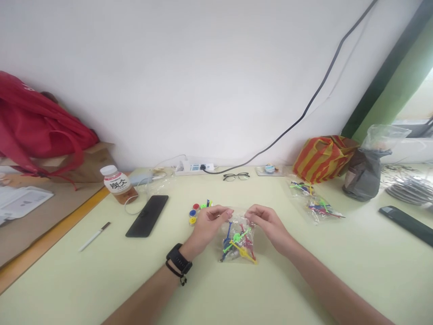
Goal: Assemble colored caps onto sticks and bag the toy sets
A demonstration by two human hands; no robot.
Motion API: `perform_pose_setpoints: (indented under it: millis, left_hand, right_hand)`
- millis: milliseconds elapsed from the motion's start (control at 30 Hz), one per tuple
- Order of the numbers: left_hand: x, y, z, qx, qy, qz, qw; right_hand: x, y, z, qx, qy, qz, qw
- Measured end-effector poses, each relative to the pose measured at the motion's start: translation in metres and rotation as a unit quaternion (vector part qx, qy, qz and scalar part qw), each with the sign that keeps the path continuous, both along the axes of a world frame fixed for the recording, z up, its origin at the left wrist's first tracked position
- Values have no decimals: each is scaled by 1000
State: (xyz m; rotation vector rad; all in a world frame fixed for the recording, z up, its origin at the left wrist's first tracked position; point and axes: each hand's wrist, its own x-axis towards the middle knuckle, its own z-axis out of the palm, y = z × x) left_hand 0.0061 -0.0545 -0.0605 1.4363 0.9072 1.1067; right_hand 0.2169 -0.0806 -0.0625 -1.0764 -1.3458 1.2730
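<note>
A clear plastic bag (238,243) with blue, green, yellow and red plastic pieces inside lies in front of me on the pale table. My left hand (211,223), with a black watch on its wrist, pinches the bag's upper left edge between thumb and fingers. At the upper right edge, my right hand (265,221) has its fingers closed on the same bag. Just beyond my left hand are small round pieces with red, blue and yellow tops (193,213), partly hidden by the hand.
Left of the hands lie a black phone (147,215) and a pen (94,236), with a labelled bottle (118,184) behind. Glasses (236,176) and a power strip (192,168) sit by the wall. More filled clear bags (316,203), a striped bag (320,158) and a grey bag (362,176) stand right.
</note>
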Motion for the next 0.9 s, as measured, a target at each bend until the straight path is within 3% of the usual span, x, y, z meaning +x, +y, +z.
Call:
perform_pose_setpoints:
  millis: [367, 500, 600, 700, 900]
  left_hand:
    - [-22, 12, 14, 5, 14, -31, 999]
    - [-28, 12, 16, 35, 43, -52, 997]
    - [-26, 11, 15, 41, 13, -55, 998]
    - [-22, 8, 15, 5, -26, -34, 999]
    - [-21, 9, 12, -15, 8, -45, 999]
  right_hand:
    - [10, 1, -1, 6, 4, -12, 1000]
    - [11, 4, -3, -12, 53, -4, 999]
    - [10, 4, 0, 8, 86, 9, 996]
    - [8, 1, 4, 28, 44, 7, 999]
    - [6, 1, 3, 47, 13, 3, 999]
